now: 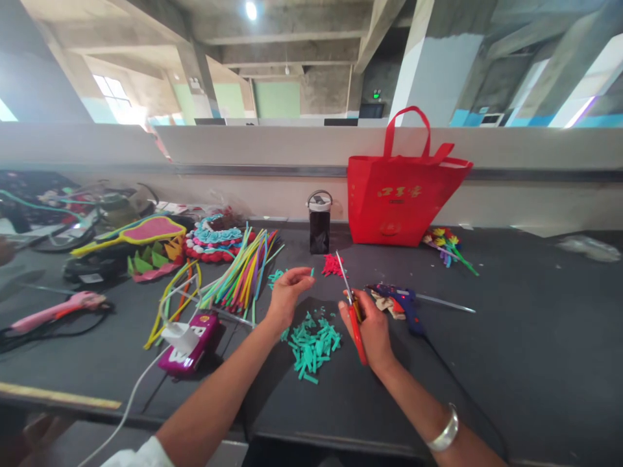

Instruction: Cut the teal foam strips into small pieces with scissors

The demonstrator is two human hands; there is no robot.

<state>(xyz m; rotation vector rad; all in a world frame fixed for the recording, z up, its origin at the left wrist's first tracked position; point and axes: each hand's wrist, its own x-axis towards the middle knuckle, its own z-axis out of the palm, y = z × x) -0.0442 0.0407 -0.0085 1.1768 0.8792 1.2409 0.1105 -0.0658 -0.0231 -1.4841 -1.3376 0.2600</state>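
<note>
Short teal strips (311, 347): a good batch apparently cut, heaped on black tabletop (511, 363) at 6 o'clock from small red pile (333, 264), last visible bit (312, 272) pinched in left hand (291, 295), red-handled metal scissors (357, 334) grasped in right hand (372, 331), uncut remainder can't tell.

The left arm (214, 395) wears a white sleeve (139, 455), the right (413, 394) a silver bangle (448, 433).

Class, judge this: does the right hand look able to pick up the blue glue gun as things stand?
Probably not straight away: the right hand is holding red-handled scissors. The blue glue gun itself lies close by, seemingly within easy reach.
</note>
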